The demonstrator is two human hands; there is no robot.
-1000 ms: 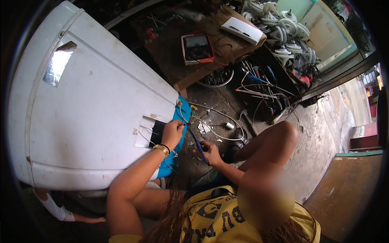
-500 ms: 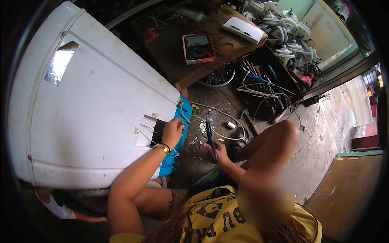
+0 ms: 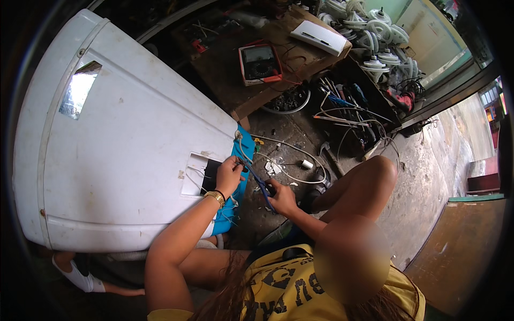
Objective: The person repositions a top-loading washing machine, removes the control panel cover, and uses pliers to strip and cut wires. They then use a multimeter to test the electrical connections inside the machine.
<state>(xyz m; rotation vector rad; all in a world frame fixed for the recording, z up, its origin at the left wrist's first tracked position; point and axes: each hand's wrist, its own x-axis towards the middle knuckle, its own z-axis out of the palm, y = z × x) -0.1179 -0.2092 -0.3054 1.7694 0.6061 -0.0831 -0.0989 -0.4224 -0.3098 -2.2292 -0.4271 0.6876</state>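
A large white appliance body (image 3: 123, 139) with a blue base (image 3: 246, 143) lies on its side at my left. My left hand (image 3: 228, 177), with a gold watch on its wrist, is at the base's edge beside a recess (image 3: 191, 181) with a dark part and thin wires. Its fingers are pinched together at the end of a wire (image 3: 242, 147). My right hand (image 3: 282, 197) grips blue-handled pliers (image 3: 263, 187), whose jaws reach up to my left fingertips. What lies between the jaws is too small to make out.
A low wooden table (image 3: 214, 80) carries a multimeter (image 3: 260, 63) and a white box (image 3: 319, 37). Beside it are a bowl of small parts (image 3: 289, 101), a tool box (image 3: 353, 109), white pulley-like parts (image 3: 377, 40) and a hammer (image 3: 332, 159). Another person's arm (image 3: 120, 290) shows at lower left.
My right hand has moved left and swung the pliers toward the blue base, so their jaws meet my left fingertips. My left hand has stayed nearly in place.
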